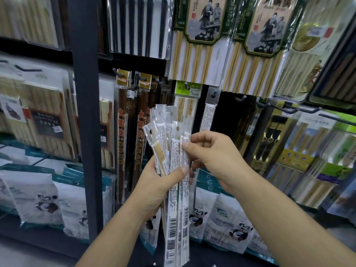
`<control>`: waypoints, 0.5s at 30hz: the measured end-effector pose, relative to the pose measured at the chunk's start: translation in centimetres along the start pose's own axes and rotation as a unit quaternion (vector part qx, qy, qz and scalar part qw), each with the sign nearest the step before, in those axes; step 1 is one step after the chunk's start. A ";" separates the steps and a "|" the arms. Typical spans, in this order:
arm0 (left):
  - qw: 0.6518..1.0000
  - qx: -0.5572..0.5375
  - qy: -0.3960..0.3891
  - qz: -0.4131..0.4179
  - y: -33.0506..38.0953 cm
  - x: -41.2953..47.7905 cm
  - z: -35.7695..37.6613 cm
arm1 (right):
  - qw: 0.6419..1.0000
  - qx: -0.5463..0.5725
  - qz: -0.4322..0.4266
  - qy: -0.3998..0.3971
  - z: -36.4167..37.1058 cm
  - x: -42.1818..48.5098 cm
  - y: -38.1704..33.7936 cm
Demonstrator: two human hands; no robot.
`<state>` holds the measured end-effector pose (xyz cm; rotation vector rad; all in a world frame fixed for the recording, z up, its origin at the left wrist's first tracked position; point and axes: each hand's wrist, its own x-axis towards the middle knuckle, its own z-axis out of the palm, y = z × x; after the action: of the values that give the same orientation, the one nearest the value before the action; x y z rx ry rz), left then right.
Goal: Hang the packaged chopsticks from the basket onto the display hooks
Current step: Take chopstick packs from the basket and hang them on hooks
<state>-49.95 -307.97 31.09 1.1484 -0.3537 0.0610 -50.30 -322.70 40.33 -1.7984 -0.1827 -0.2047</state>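
Note:
My left hand (157, 186) grips a fanned bundle of several slim clear chopstick packs (169, 132) with white printed labels and barcodes, held upright at the centre of the view. My right hand (213, 155) pinches the rightmost pack of the bundle near its upper half, between thumb and fingers. Behind the bundle, one pack of the same kind (209, 110) hangs on a display hook (213, 94). Just to its right a bare black hook (241, 98) sticks out. The basket is out of view.
A dark upright post (86, 112) divides the shelving on the left. Dark brown chopstick packs (123, 132) hang left of the bundle, and large bamboo sets (196, 45) hang above. Panda-printed bags (229, 218) line the lower shelf, and long wire hooks (300, 109) jut out on the right.

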 end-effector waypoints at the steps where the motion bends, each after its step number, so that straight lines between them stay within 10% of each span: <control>1: 1.000 0.001 0.005 0.000 0.1 -0.1 0.0 | 1.000 -0.002 -0.002 0.001 0.0 0.0 0.0; 15: 0.998 0.045 0.045 0.006 0.3 -0.3 -0.6 | 0.990 -0.006 -0.104 0.096 -2.1 1.0 -2.8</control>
<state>-50.18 -307.24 31.06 1.2289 -0.2811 0.1401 -50.04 -324.05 43.72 -1.7588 -0.2318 -0.5275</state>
